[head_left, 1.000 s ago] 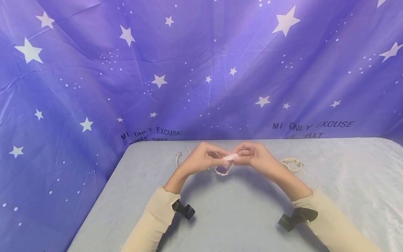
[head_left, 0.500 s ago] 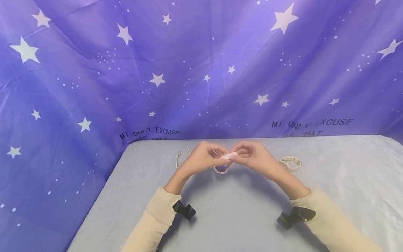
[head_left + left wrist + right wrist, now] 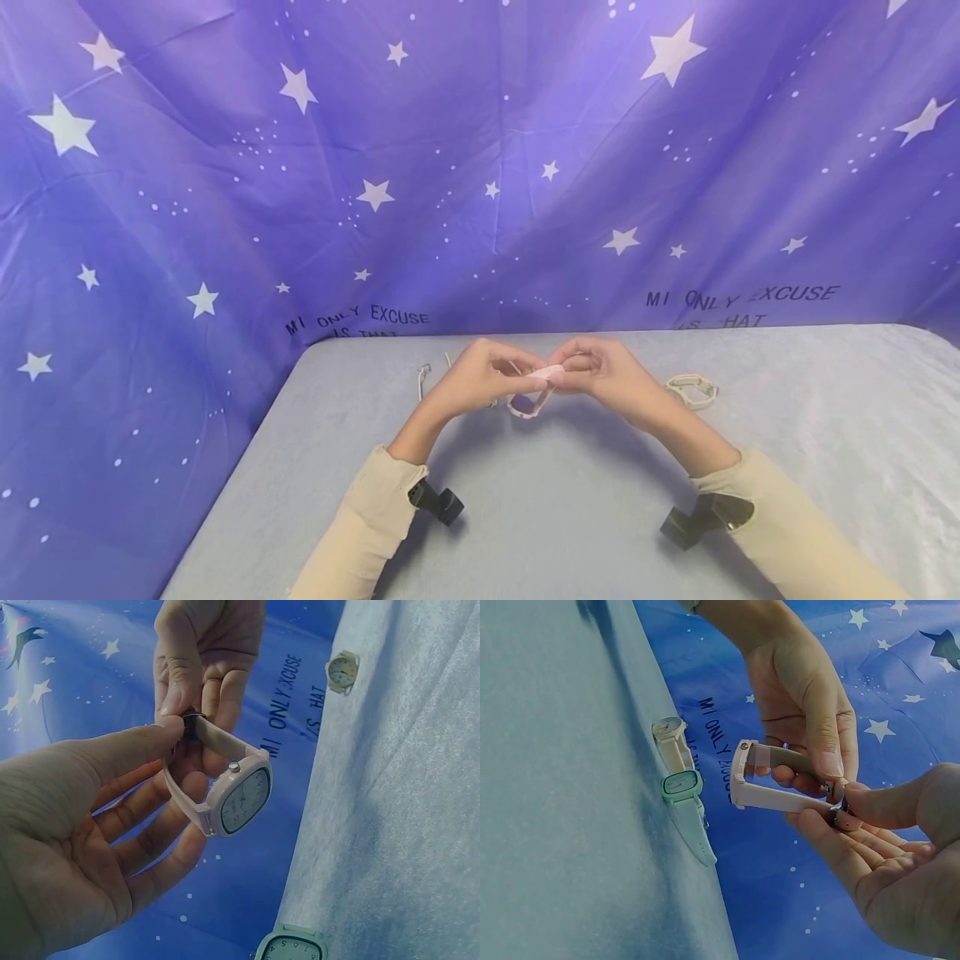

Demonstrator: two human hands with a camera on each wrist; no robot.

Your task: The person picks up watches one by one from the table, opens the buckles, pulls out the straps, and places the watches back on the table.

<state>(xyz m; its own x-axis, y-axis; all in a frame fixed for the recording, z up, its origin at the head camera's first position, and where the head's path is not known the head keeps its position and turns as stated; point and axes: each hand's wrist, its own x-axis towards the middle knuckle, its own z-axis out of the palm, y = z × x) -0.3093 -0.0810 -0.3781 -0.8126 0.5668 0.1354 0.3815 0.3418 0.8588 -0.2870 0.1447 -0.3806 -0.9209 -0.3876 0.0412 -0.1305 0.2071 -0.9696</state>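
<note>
A pale pink wristwatch hangs between my two hands above the table, its dial facing away from the strap ends. With thumb and fingers my left hand pinches the strap near the dark metal buckle. From the other side my right hand pinches the strap at the same buckle. The strap forms a loop, seen side-on in the right wrist view, with its two ends meeting between the fingertips. Fingers partly cover the buckle, so I cannot tell whether the pin sits in a hole.
A cream watch lies on the grey cloth-covered table, beyond my right forearm. Near my left hand lie a mint green watch and a beige one. Behind the table hangs a purple star-patterned cloth.
Both hands keep their hold on the pink watch strap, nearly in place. The hanging dial has shifted slightly, and the head view has moved a little.
</note>
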